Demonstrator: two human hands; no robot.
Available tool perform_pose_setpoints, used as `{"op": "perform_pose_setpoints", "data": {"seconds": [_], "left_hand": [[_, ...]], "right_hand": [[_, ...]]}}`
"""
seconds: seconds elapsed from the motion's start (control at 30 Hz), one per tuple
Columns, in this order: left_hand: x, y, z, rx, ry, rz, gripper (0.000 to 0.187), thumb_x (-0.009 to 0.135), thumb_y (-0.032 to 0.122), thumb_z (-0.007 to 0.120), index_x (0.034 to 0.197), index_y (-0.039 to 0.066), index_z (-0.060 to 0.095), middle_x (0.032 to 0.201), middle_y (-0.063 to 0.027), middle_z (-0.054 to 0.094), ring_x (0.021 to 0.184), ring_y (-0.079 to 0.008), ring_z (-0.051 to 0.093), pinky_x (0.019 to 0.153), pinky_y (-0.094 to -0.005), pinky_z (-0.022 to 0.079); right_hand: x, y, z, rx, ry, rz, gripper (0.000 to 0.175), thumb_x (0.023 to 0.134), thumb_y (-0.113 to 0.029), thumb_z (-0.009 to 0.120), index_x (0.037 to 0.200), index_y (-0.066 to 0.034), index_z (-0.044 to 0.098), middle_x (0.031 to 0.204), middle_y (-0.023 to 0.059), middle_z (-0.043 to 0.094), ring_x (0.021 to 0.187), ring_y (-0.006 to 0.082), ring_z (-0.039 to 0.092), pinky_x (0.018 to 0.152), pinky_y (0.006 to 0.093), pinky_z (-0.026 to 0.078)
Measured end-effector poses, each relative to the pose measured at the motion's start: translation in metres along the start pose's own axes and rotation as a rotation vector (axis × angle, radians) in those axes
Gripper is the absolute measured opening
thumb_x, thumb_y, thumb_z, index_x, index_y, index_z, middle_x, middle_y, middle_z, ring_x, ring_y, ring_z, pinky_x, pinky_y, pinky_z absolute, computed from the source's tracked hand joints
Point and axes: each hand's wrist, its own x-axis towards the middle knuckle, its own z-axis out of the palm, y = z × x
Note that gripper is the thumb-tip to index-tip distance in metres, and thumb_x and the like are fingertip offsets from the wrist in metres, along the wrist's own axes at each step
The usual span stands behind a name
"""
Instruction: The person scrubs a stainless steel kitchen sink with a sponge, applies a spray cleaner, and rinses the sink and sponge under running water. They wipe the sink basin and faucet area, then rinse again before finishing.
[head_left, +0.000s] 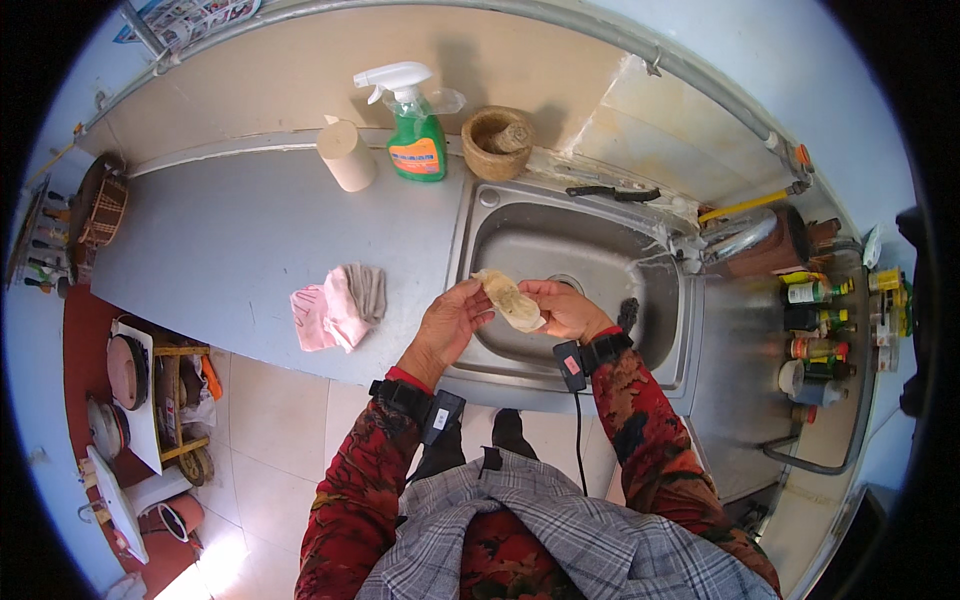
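Observation:
Over the near left part of the stainless steel sink, both hands hold a folded, yellowish-stained piece of thin material. It looks like a paper towel or cloth, but I cannot tell which. Fingertips of my left hand pinch its upper left end. At the lower right end, my right hand grips it between thumb and fingers. A pink and grey folded cloth lies on the grey countertop left of the sink. Part of the drain shows behind my right hand.
Along the back stand a toilet paper roll, a green spray bottle and a stone mortar with its pestle. A black brush lies behind the sink. Right of the faucet are several condiment bottles.

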Motion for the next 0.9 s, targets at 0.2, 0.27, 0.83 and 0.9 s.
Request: {"op": "perform_pose_setpoints", "data": {"seconds": [0.2,0.27,0.83,0.9], "left_hand": [[0.007,-0.013,-0.006,0.267,0.229,0.266,0.017,0.094,0.015,0.066,0.109,0.008,0.065,0.109,-0.0066,0.068,0.094,-0.0176,0.065,0.089,-0.0313,0.049],[0.008,-0.017,-0.003,0.39,0.261,0.368,0.012,0.09,0.012,0.069,0.101,0.007,0.067,0.105,-0.0045,0.069,0.095,-0.0163,0.065,0.086,-0.0298,0.049],[-0.001,-0.015,0.033,1.644,0.137,1.243,0.034,0.069,0.006,0.075,0.101,0.008,0.065,0.11,-0.0073,0.065,0.116,-0.0282,0.058,0.101,-0.0451,0.04],[-0.002,-0.013,0.032,1.585,0.14,1.192,0.038,0.068,0.006,0.075,0.104,0.007,0.063,0.11,-0.0079,0.065,0.116,-0.0285,0.058,0.102,-0.0451,0.04]], "right_hand": [[0.008,0.005,-0.008,-0.054,0.21,0.014,0.024,0.104,-0.019,0.05,0.115,-0.0019,0.063,0.092,0.0042,0.065,0.069,0.0102,0.057,0.062,0.0242,0.046],[0.014,0.009,-0.011,0.021,0.299,-0.01,0.024,0.103,-0.018,0.05,0.113,-0.0007,0.063,0.089,0.0048,0.064,0.065,0.0101,0.052,0.059,0.0244,0.044],[0.017,0.008,0.029,-0.04,0.394,-0.273,0.019,0.102,-0.018,0.055,0.114,-0.0035,0.061,0.091,0.0028,0.065,0.069,0.0109,0.056,0.063,0.0248,0.048],[0.017,0.009,0.023,-0.04,0.389,-0.272,0.019,0.102,-0.018,0.055,0.113,-0.0044,0.062,0.091,0.0024,0.065,0.071,0.0107,0.057,0.063,0.0246,0.048]]}}
